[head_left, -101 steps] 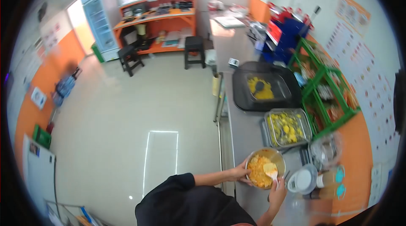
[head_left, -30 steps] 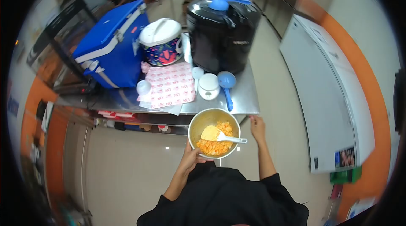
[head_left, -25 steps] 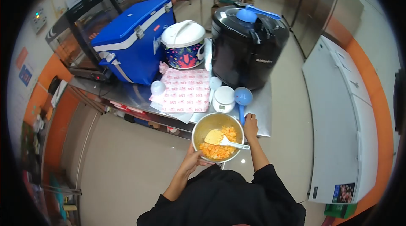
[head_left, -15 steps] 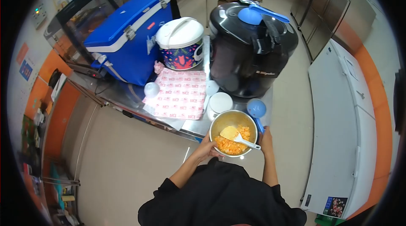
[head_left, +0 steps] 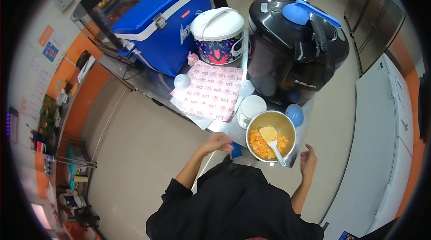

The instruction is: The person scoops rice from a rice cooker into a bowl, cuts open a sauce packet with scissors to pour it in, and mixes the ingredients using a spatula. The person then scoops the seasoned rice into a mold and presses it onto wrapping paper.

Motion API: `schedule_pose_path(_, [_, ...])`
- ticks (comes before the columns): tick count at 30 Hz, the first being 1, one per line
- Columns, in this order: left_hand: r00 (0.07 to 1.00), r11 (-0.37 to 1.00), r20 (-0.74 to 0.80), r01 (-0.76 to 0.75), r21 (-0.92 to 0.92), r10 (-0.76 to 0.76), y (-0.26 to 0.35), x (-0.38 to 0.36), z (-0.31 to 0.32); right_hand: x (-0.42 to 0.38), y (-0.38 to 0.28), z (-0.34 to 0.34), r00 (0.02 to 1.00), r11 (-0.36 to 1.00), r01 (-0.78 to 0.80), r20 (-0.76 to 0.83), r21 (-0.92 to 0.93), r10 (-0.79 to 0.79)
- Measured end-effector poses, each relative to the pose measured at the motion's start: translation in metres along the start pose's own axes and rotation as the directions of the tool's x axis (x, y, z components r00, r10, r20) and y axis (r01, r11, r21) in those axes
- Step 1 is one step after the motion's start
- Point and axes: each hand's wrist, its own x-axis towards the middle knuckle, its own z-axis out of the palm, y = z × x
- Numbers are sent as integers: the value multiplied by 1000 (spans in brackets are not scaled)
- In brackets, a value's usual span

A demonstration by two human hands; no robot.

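Head view: our left hand (head_left: 216,142) and right hand (head_left: 308,161) are empty, fingers apart; the metal bowl's (head_left: 287,125) spatula (head_left: 273,144) leans toward us, likely for easy grabbing.

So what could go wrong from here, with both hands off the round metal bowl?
The round metal bowl sits at the steel table's near corner, held by neither the left hand nor the right hand, so a bump could tip it off. The white plastic spatula's handle juts over the rim; a sleeve might catch it. The blue round-headed ladle's handle is hidden; if it runs underneath, the bowl may rock.
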Motion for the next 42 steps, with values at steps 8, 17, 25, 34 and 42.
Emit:
schedule_pose_path(8, [589,891,-742,77,447,321,-3,-29,-162,-35,-175,4,998,950,-6,54,313,-11])
schedule_pose_path(17, [592,73,340,-564,823,731,54,35,-234,-53,-206,322,949,896,-281,237,345,207])
schedule_pose_path(25, [513,-127,605,-691,712,609,47,56,-250,-56,-284,345,941,911,-329,8,249,338])
schedule_pose_path(34, [429,93,314,-701,707,847,87,100,-268,-43,-287,342,920,881,-376,5,288,391])
schedule_pose_path(42, [384,93,252,-688,720,888,107,120,-274,21,-386,211,963,598,-151,254,787,-92])
